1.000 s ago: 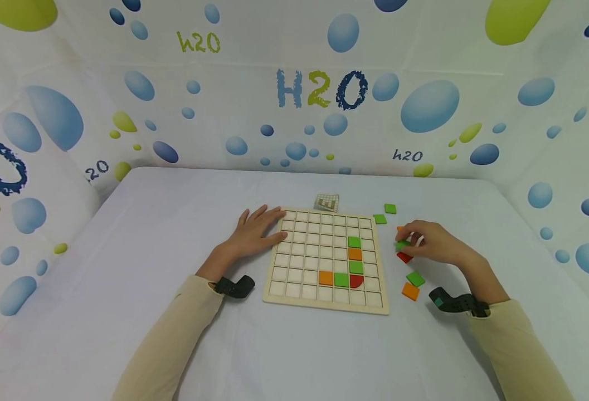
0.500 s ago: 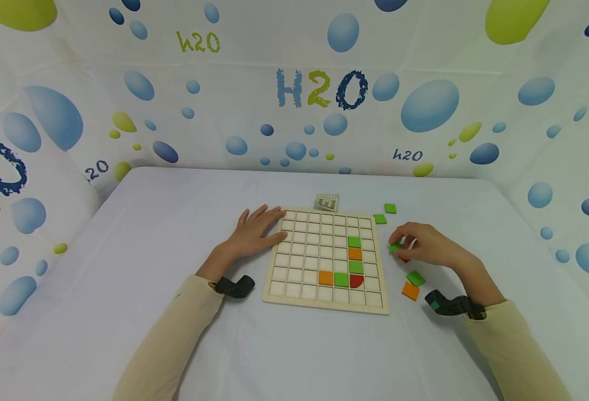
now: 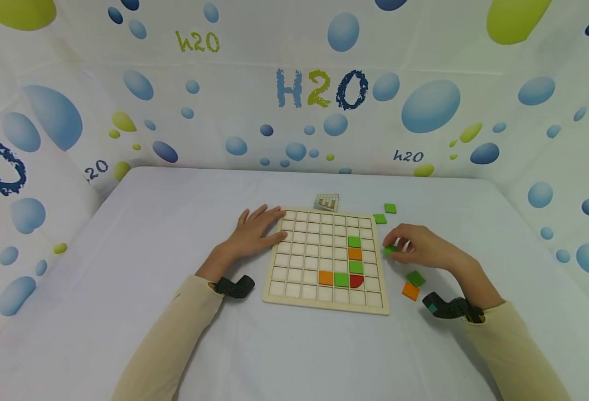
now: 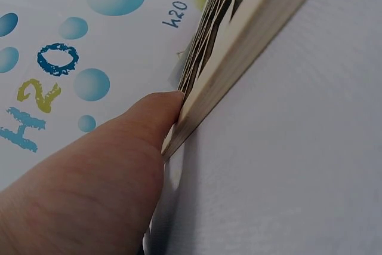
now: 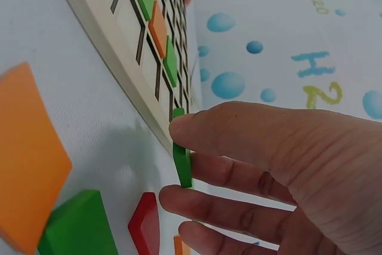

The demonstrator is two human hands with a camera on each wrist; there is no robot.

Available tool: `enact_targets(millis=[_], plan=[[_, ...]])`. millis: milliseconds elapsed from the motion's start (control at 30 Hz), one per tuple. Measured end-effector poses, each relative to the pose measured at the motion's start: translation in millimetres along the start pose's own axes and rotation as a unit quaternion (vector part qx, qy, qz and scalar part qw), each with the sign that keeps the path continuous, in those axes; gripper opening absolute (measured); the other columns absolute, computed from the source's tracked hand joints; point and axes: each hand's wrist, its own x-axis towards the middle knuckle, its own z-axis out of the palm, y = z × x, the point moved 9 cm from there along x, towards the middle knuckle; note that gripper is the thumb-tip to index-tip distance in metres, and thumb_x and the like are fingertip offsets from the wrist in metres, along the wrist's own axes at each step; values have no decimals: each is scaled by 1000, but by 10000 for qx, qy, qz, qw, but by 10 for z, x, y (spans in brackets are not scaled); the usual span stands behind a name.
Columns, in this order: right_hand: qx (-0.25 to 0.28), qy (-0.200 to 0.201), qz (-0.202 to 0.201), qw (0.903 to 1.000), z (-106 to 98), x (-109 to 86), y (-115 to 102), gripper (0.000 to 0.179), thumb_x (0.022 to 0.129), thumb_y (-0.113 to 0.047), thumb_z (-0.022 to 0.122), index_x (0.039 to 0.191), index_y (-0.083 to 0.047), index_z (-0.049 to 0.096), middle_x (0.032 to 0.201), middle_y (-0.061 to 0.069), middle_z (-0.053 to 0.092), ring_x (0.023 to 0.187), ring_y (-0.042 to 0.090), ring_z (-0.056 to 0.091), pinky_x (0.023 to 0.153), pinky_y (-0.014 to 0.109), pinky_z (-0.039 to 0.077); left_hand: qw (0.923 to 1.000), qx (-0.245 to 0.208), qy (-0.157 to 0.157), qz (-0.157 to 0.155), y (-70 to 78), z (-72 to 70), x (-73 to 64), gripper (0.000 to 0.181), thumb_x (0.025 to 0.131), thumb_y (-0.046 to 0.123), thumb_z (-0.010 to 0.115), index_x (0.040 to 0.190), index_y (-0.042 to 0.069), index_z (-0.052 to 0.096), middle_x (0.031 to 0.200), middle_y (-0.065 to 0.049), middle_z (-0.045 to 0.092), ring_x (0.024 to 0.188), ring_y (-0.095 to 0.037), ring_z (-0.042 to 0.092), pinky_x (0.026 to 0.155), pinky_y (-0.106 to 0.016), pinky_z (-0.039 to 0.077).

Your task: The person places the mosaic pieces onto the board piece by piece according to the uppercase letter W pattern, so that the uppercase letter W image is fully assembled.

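In the head view, my left hand rests with fingers spread on the left edge of a wooden grid board. My left thumb touches the board's rim in the left wrist view. Just off the board's right edge, my right hand pinches a small green square tile between thumb and fingers. Tiles on the board form an L: green and orange squares with a red rounded tile at the corner. The upper part is topped by a green tile; an orange tile ends the lower row.
Right of the board lie a loose green tile and an orange tile. Beneath the right hand is a red tile. Two more green tiles lie near the far right corner, one farther back. A small patterned card sits behind the board.
My right hand has moved left toward the board, carrying the green tile off the loose pile. My left hand stays in place on the board's edge.
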Motion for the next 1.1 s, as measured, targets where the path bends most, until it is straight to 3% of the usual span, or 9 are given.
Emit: enact_targets(millis=[200,733,1100], plan=[[-62,42,-335,9994,1,50,-45,21,85,-2,72,105,0,66,98,5,65,81,15,57,70,25,53,10000,16,27,-57,-8,4,37,63,98,42,55,151,12,37,159,-9,29,150,-33,11,116,-59,-3],[-23,-196,-452,9988,27,185,-44,22,87,-7,73,108,-3,67,102,3,65,89,19,56,73,32,53,9999,6,43,-166,-7,11,113,64,98,41,55,151,11,37,159,-9,29,150,-33,12,116,-58,-3],[-9,-301,-483,9984,63,261,-54,17,88,-7,71,105,-6,68,104,4,64,89,19,56,77,30,53,9997,19,55,-222,-17,9,188,64,98,41,55,151,12,36,159,-9,29,150,-33,11,116,-58,-3]])
